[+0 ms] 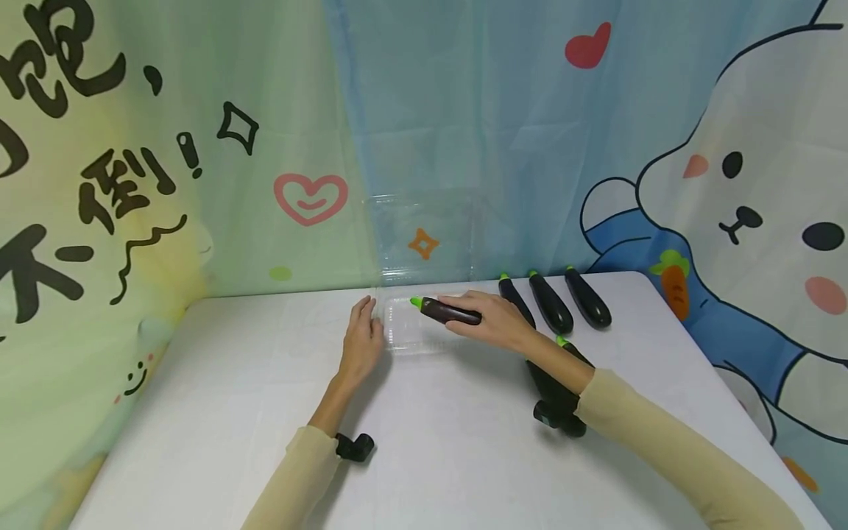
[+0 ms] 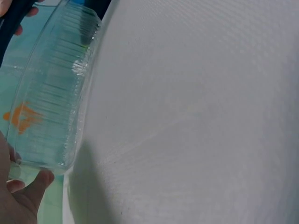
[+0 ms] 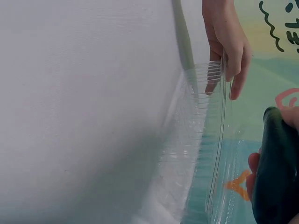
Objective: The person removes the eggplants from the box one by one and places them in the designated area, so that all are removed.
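A clear plastic box (image 1: 405, 337) with its lid (image 1: 397, 221) raised stands at the back of the table. My left hand (image 1: 363, 337) holds the box's left end, its thumb (image 2: 42, 181) against the wall and the rim between thumb and fingers in the right wrist view. My right hand (image 1: 492, 318) grips a dark eggplant (image 1: 450, 311) by its thick end, over the box. Its green stem end points left. In the right wrist view the eggplant (image 3: 275, 172) lies beside the box's rim (image 3: 218, 154).
Several more eggplants lie to the right, among them one at the far right (image 1: 588, 298) and one beside it (image 1: 551, 303). Others are partly hidden under my right forearm. A printed curtain (image 1: 424, 88) hangs right behind the white table (image 1: 265, 383).
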### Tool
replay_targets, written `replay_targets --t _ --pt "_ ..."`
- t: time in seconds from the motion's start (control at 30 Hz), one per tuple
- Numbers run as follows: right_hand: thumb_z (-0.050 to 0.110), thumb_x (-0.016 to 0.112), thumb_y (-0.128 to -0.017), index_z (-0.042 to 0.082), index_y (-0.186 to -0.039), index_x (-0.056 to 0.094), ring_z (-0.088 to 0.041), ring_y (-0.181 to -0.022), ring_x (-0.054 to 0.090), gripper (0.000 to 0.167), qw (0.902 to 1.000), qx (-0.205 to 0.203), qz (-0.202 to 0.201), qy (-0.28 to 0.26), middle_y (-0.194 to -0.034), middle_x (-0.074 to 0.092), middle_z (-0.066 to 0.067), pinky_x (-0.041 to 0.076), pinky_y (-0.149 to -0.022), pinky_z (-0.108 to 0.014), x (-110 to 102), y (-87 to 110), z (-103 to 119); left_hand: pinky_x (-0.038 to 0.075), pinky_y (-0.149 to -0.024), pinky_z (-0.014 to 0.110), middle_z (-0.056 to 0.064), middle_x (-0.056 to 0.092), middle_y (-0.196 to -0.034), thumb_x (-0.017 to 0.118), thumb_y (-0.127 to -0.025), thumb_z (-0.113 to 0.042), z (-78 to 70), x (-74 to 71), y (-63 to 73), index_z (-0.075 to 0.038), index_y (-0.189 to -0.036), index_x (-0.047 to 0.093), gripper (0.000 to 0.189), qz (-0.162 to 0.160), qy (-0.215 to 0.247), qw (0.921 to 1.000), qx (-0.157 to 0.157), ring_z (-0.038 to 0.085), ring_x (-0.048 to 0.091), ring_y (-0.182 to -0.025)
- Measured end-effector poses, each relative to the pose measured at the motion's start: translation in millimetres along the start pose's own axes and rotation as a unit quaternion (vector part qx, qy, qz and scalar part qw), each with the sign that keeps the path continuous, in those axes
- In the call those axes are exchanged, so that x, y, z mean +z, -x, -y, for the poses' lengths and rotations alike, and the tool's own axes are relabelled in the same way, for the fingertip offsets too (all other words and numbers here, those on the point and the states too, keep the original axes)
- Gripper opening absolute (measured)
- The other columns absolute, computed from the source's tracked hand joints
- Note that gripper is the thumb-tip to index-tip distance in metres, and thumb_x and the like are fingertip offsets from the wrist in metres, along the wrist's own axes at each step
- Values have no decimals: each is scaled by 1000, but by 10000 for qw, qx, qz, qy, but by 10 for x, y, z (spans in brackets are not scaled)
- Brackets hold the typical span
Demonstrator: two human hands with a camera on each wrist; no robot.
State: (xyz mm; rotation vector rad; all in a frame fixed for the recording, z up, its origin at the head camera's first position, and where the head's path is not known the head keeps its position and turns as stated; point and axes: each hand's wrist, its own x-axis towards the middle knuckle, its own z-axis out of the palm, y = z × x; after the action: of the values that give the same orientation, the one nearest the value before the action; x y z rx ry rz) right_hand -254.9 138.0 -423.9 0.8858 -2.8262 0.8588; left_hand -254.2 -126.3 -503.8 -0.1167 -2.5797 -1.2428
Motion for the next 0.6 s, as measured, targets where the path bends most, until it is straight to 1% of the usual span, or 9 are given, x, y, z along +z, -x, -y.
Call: replay_targets --t 0.07,0.17,0.4,0.5,0.6 --pt "41 67 -88 30 -136 58 -17 -86 58 50 9999 65 -7 111 -117 67 -5 42 -65 -26 -7 23 -6 37 -113 47 16 41 -149 42 -97 -6 1 2 -6 4 -140 45 44 -61 -4 10000 18 32 42 -138" --pt "42 68 -87 30 -136 57 -16 -81 56 52 9998 143 -4 138 -113 67 -4 40 -62 -25 -12 45 -25 37 -112 47 16 42 -148 42 -96 -4 4 6 -10 5 -139 46 44 -115 -17 9999 49 33 43 -138" --pt "40 69 -86 28 -137 57 -13 -79 55 54 9999 86 -55 90 -109 65 -5 39 -62 -25 -17 82 -88 38 -111 47 16 42 -147 42 -96 -5 4 12 -9 5 -139 46 44 -126 -40 9999 63 32 44 -137" --pt "40 69 -87 28 -137 56 -15 -80 55 54 9999 150 -82 -3 -110 65 -6 40 -64 -26 -29 109 -107 38 -111 48 16 43 -147 42 -96 -5 1 14 -10 5 -139 46 44 -131 -46 9999 58 32 43 -137" --pt "41 69 -87 28 -138 55 -18 -84 56 55 9992 356 -158 -110 -114 64 -8 42 -66 -27 -36 144 -135 38 -111 47 16 42 -147 42 -97 -5 -4 15 -14 4 -139 46 44 -130 -36 9999 36 32 43 -137"
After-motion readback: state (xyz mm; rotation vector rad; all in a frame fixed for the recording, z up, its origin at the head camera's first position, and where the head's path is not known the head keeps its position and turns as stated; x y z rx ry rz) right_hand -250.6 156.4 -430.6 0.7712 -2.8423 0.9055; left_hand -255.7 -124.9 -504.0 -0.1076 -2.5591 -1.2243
